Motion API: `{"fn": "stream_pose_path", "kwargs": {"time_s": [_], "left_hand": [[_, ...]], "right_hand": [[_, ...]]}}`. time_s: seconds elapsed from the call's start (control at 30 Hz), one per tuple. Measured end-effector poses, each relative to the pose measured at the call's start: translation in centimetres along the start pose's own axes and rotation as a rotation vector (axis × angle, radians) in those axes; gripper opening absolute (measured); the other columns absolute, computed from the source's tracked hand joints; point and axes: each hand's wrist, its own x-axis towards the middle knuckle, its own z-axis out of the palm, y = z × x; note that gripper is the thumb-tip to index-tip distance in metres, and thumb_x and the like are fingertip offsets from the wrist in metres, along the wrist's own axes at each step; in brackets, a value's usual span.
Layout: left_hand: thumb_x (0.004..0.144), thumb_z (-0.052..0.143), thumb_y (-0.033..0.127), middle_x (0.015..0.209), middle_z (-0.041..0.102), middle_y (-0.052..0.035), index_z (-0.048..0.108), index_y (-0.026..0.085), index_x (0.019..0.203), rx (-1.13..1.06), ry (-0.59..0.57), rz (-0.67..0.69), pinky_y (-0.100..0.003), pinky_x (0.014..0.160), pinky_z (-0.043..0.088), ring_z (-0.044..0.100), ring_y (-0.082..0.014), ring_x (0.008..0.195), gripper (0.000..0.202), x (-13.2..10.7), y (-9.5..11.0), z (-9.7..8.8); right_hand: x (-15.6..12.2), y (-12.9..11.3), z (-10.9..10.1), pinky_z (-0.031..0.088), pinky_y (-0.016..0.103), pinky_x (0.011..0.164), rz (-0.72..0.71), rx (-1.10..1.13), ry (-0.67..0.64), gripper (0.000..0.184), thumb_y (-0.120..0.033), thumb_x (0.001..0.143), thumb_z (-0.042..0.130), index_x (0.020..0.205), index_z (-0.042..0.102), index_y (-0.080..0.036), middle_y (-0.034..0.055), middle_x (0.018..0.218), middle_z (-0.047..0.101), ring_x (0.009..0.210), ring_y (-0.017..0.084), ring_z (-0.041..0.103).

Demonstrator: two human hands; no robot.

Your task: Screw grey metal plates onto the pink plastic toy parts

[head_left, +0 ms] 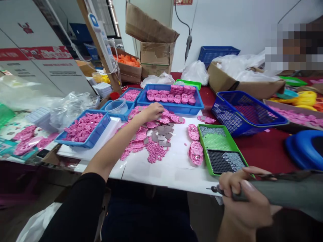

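Note:
My right hand is wrapped round a grey electric screwdriver at the lower right, its bit pointing left over the table's front edge. My left hand reaches into a heap of pink plastic shells. Its fingers are curled, and what they may hold is hidden. Flat grey pieces and a small pile of short pink pieces lie just in front of that hand. Two pink assembled pieces sit beside a green tray with small metallic screws in it.
Behind the heap, a blue tray holds rows of stacked pink pieces. To the left stands a blue bin of pink parts. A blue basket is at right, near a cardboard box. Another screwdriver hangs at the back.

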Motion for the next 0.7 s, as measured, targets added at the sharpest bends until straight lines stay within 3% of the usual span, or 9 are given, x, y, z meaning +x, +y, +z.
{"fn": "stream_pose_path", "kwargs": {"time_s": [0.07,0.13,0.2,0.27,0.33,0.4,0.53,0.7], "left_hand": [[0.086,0.059,0.007,0.117,0.074,-0.0163,0.075,0.013,0.098,-0.010,-0.010,0.005,-0.046,0.107,0.046,0.064,-0.0274,0.114,0.020,0.0,0.6,0.3],[0.090,0.054,0.007,0.124,0.071,-0.0200,0.073,0.010,0.107,-0.032,-0.001,0.013,-0.051,0.110,0.043,0.061,-0.0299,0.121,0.026,-0.8,2.7,1.1],[0.093,0.058,0.012,0.132,0.068,-0.0183,0.068,0.011,0.122,-0.084,-0.016,0.057,-0.049,0.113,0.043,0.060,-0.0283,0.126,0.031,-2.5,6.3,2.5],[0.094,0.070,0.027,0.137,0.067,-0.0123,0.059,0.018,0.138,-0.167,-0.072,0.136,-0.042,0.109,0.049,0.061,-0.0243,0.126,0.046,-4.6,10.6,4.1],[0.090,0.079,0.038,0.145,0.061,-0.0140,0.051,0.021,0.147,-0.291,-0.141,0.236,-0.047,0.112,0.049,0.056,-0.0283,0.134,0.067,-6.5,14.7,5.5],[0.082,0.087,0.042,0.154,0.051,-0.0184,0.047,0.021,0.151,-0.269,-0.186,0.227,-0.054,0.113,0.047,0.049,-0.0356,0.142,0.082,-7.5,17.6,6.6],[0.070,0.095,0.044,0.156,0.044,-0.0247,0.042,0.015,0.155,-0.196,-0.273,0.148,-0.059,0.114,0.043,0.043,-0.0440,0.143,0.105,-6.7,19.6,8.0],[0.072,0.094,0.045,0.146,0.053,-0.0216,0.041,0.018,0.157,-0.191,-0.307,0.154,-0.056,0.111,0.043,0.047,-0.0412,0.137,0.104,-5.3,19.4,8.4]], "right_hand": [[0.2,-0.3,0.3,0.036,0.027,0.039,0.030,-0.017,0.017,0.022,-0.026,0.076,0.065,0.096,0.062,-0.021,-0.0098,0.050,0.046,0.034,0.010,0.037],[0.6,-0.4,0.1,0.036,0.026,0.039,0.061,-0.043,0.048,0.023,-0.025,0.075,0.067,0.097,0.062,-0.021,-0.0092,0.051,0.047,0.036,0.011,0.040],[1.1,-0.3,-0.5,0.036,0.025,0.039,0.054,-0.067,0.100,0.026,-0.022,0.073,0.069,0.098,0.062,-0.020,-0.0087,0.052,0.048,0.037,0.011,0.042],[1.6,-0.3,-0.9,0.035,0.025,0.039,0.016,-0.080,0.163,0.026,-0.022,0.072,0.069,0.097,0.063,-0.019,-0.0087,0.052,0.047,0.038,0.010,0.041],[2.0,-0.4,-1.0,0.034,0.025,0.039,0.004,-0.081,0.210,0.025,-0.023,0.070,0.068,0.095,0.063,-0.019,-0.0090,0.051,0.046,0.037,0.010,0.040],[2.1,-0.6,-0.8,0.033,0.026,0.038,0.005,-0.084,0.230,0.025,-0.024,0.069,0.067,0.093,0.062,-0.019,-0.0093,0.050,0.045,0.036,0.010,0.039],[1.9,-0.8,-0.3,0.033,0.026,0.038,-0.023,-0.095,0.207,0.024,-0.021,0.069,0.064,0.093,0.062,-0.019,-0.0094,0.049,0.045,0.035,0.011,0.038],[1.6,-0.9,0.1,0.033,0.027,0.039,0.002,-0.092,0.196,0.025,-0.021,0.068,0.062,0.093,0.061,-0.020,-0.0101,0.049,0.044,0.035,0.010,0.036]]}}
